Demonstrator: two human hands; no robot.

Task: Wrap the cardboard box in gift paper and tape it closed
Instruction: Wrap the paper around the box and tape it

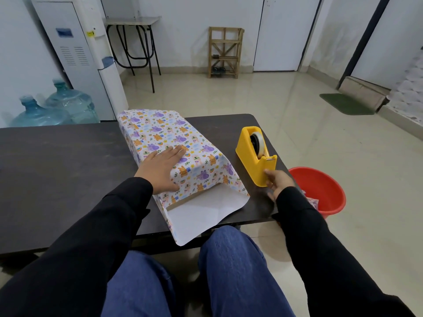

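Observation:
A box covered in cartoon-print gift paper [169, 138] lies on the dark table [57, 161]. Its near end stands open, and a white flap of paper [201, 213] sticks out past the table's front edge. A strip of brown cardboard [183, 201] shows inside that open end. My left hand [160, 168] rests flat on top of the wrapped box, fingers spread. My right hand [278, 179] touches the near end of the yellow tape dispenser [254, 154], fingers curled against its base. A roll of clear tape sits in the dispenser.
A red plastic tub [325, 191] stands on the floor right of the table. Two water jugs [52, 108] and a white dispenser [87, 53] are at the back left. A wooden rack [225, 52] stands by the far wall. My knees are under the table's front edge.

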